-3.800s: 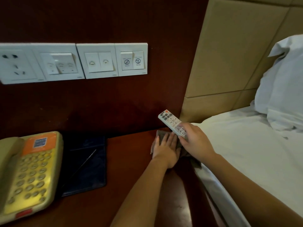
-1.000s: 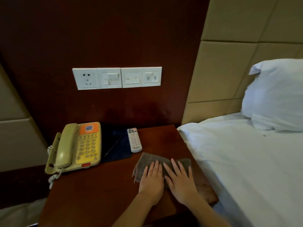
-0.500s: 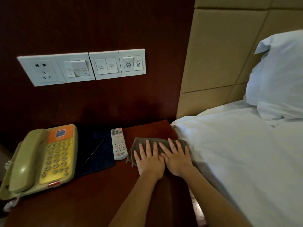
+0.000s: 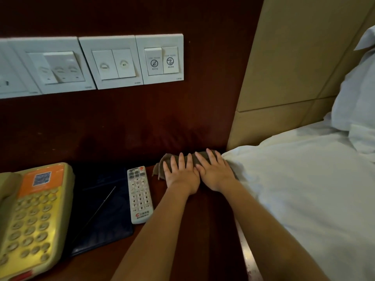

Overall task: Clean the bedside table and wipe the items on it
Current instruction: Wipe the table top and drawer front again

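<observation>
The desk (image 4: 213,230), of dark red-brown wood, is set beside the bed (image 4: 304,189). A grey-brown cloth (image 4: 164,161) is pressed flat onto its far right corner, against the wall (image 4: 142,122) and touching the bed. The cloth is covered by the left hand (image 4: 181,176) and right hand (image 4: 216,172), laid side by side; the fingers (image 4: 181,160) of both are held straight and slightly spread, with nothing gripped. A white remote (image 4: 139,196) is laid just left of the cloth, beside a dark folder (image 4: 105,220) on which what may be a pen (image 4: 99,207) is rested. A yellow phone (image 4: 30,216) is placed at the far left, and switches (image 4: 113,63) are mounted on the wall above.
</observation>
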Demonstrator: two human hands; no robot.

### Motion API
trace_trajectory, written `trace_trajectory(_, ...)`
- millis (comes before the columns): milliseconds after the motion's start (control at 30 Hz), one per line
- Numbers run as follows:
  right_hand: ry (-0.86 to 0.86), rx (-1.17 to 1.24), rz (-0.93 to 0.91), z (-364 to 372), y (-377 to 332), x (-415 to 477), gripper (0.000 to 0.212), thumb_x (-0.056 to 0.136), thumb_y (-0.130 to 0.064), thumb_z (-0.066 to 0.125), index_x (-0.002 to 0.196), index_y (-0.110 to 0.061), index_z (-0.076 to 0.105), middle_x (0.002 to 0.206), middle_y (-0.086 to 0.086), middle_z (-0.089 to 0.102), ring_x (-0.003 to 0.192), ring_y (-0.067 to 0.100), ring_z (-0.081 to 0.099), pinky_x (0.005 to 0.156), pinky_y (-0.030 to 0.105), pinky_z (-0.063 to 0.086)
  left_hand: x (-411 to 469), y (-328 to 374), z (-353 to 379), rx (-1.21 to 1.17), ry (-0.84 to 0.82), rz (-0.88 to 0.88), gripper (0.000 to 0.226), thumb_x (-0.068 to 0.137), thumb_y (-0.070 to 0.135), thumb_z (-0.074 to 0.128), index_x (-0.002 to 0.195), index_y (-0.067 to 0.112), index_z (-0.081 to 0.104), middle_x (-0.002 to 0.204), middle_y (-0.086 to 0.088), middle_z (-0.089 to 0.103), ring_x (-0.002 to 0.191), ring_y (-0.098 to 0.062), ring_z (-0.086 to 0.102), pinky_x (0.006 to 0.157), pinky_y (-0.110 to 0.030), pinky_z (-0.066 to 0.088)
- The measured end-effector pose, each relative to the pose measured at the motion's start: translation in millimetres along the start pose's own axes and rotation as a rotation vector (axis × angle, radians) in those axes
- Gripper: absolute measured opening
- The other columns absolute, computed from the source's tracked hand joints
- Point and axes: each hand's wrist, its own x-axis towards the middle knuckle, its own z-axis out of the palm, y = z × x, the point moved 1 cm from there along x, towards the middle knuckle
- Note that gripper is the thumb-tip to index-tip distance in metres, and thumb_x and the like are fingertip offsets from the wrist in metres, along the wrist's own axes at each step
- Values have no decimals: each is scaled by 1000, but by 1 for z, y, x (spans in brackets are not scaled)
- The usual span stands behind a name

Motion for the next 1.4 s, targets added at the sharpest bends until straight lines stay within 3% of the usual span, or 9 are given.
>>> trace_trajectory(300, -38, -31, 58, 0, 1, -40, 56, 102, -45, 13, 153, -26, -4, 160, 9, -13, 148, 27, -7, 119, 42, -1, -27, 9, 14, 16, 1, 71, 54, 102, 38, 7, 151, 24, -13, 157, -2, -23, 144, -27, -23, 116, -48, -13)
trace_trajectory(800, -78, -47, 145, 27, 19, -247, 60, 101, -49, 11, 152, -24, -10, 159, 10, -17, 148, 25, -9, 120, 39, -2, -212, 49, 68, 26, -79, 173, 56, 102, 39, 9, 150, 25, -16, 155, -1, -28, 143, -25, -25, 114, -45, -16)
trace_trajectory(867, -74, -37, 150, 27, 18, -271, 75, 89, -64, -8, 152, -24, -9, 159, 10, -17, 148, 24, -8, 120, 39, -2, -232, 53, 74, 35, -92, 189, 56, 102, 39, 9, 150, 24, -17, 155, -1, -29, 143, -25, -25, 114, -46, -16)
trace_trajectory(933, -66, -31, 155, 32, 21, -291, 117, 51, -76, -40, 152, -26, -9, 159, 9, -16, 148, 24, -6, 119, 39, -1, -249, 56, 79, 45, -106, 202, 56, 103, 38, 9, 150, 24, -18, 154, -1, -30, 142, -25, -26, 114, -46, -16)
trace_trajectory(967, -61, -40, 163, 34, 23, -299, 127, 41, -75, -46, 152, -26, -8, 159, 9, -16, 148, 24, -5, 119, 39, -1, -257, 58, 81, 47, -111, 208, 56, 103, 38, 9, 150, 24, -18, 154, -1, -30, 142, -25, -27, 114, -46, -17)
trace_trajectory(1000, -61, -37, 173, 37, 24, -306, 123, 45, -76, -43, 152, -26, -8, 159, 8, -16, 148, 24, -5, 119, 39, -1, -263, 59, 83, 48, -117, 212, 56, 102, 39, 9, 150, 24, -17, 154, -1, -30, 142, -25, -27, 113, -46, -17)
trace_trajectory(1133, -53, -20, 191, 43, 26, -316, 63, 97, -55, 5, 152, -27, -8, 159, 7, -16, 148, 23, -7, 119, 40, -1, -272, 61, 87, 49, -123, 220, 56, 102, 39, 9, 150, 24, -17, 155, -1, -29, 142, -25, -26, 113, -46, -17)
trace_trajectory(1233, -41, -34, 185, 45, 27, -315, 64, 95, -56, 2, 152, -29, -7, 160, 8, -16, 148, 24, -7, 119, 41, 0, -270, 61, 85, 61, -143, 225, 57, 102, 40, 9, 149, 24, -18, 154, -1, -30, 142, -25, -27, 113, -46, -17)
trace_trajectory(1400, -80, 46, 207, 43, 32, -303, 59, 101, -49, 15, 152, -30, -6, 160, 7, -16, 148, 29, -1, 120, 44, 6, -257, 63, 82, 53, -165, 230, 57, 102, 41, 9, 149, 26, -18, 154, 0, -31, 142, -25, -27, 114, -46, -17)
